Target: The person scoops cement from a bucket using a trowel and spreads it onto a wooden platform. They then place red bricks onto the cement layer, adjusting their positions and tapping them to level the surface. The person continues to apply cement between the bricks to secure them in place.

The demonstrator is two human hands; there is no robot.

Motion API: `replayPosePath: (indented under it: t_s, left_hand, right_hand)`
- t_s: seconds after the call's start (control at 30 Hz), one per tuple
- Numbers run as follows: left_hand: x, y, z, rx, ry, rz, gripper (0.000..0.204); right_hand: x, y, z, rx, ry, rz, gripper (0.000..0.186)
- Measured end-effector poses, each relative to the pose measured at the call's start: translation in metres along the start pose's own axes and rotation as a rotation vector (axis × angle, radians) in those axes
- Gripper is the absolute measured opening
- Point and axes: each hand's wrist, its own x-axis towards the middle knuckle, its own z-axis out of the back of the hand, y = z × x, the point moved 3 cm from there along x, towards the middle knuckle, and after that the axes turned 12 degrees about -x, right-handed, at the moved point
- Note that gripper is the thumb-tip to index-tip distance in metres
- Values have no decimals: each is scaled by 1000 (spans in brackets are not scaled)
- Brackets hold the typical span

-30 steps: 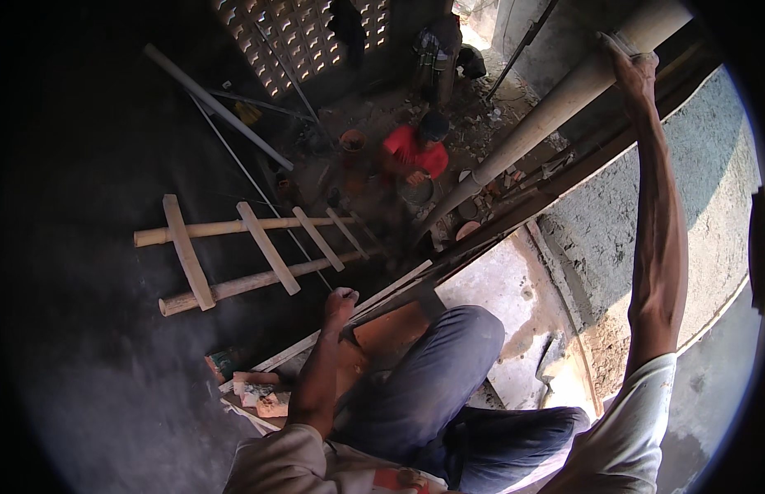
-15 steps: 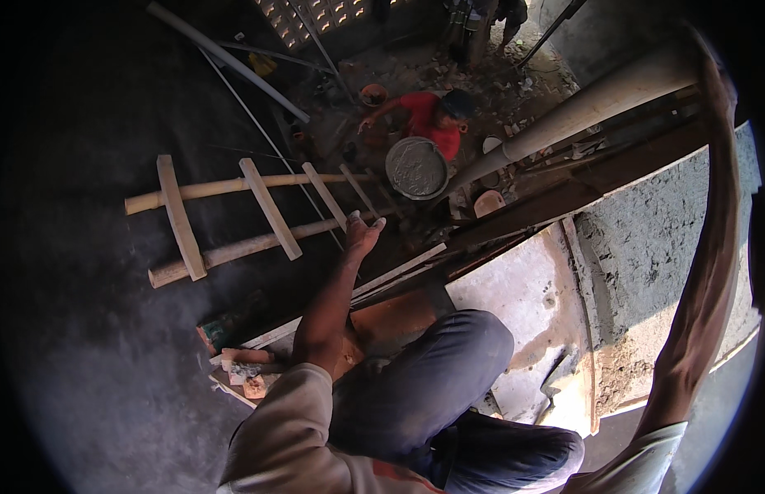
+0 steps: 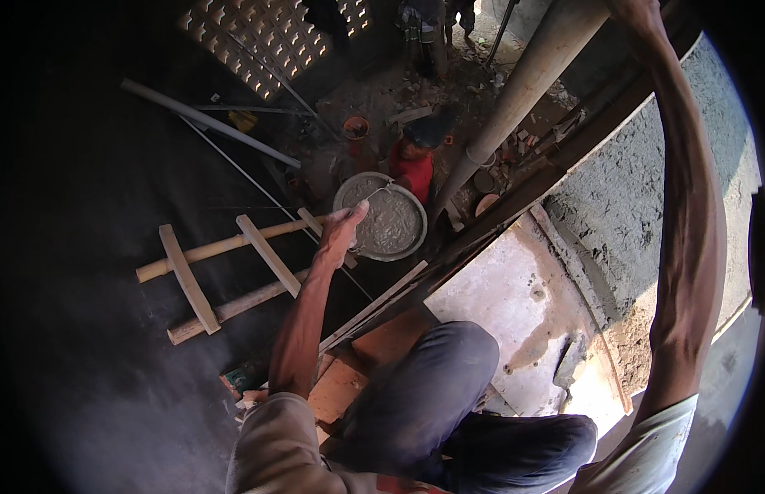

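My left hand (image 3: 341, 226) is closed at the wire handle of a round bucket (image 3: 399, 226) full of wet grey mortar, above a co-worker (image 3: 411, 165) in red and a dark cap. My right hand (image 3: 636, 20) grips a long pale pole (image 3: 535, 66) at the top edge, its fingertips partly out of view. My bent legs (image 3: 424, 379) are below, beside a pale stained board (image 3: 489, 296) and reddish bricks (image 3: 337, 387).
A bamboo ladder (image 3: 186, 272) lies to the left, with pipes (image 3: 209, 123) beyond it. Rough grey mortar (image 3: 613, 214) covers a surface on the right behind a dark plank edge (image 3: 580, 148). Below are rubble, an orange bucket (image 3: 355, 128), a perforated screen (image 3: 267, 41) and another person (image 3: 461, 16).
The mortar bucket has been raised from the co-worker toward me, and my left hand has reached forward from above the ladder to its handle. My right arm stays raised at the pole.
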Motion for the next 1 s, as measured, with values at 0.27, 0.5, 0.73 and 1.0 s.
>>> replayPosePath:
  t_s: [0.27,0.5,0.73,1.0]
  left_hand:
    - [-108,-142,-27,50,-122,-201,47]
    - [-262,-284,-73,254,98,-406,50]
    - [-354,-384,-174,713,583,-674,70]
    - [-390,-351,-318,613,954,-890,69]
  right_hand:
    - [-18,36,13,285,39,-14,76]
    - [-44,35,68,98,474,-507,120]
    - [-175,128,241,895,731,136,84]
    - [-307,94,430,818,487,-276,67]
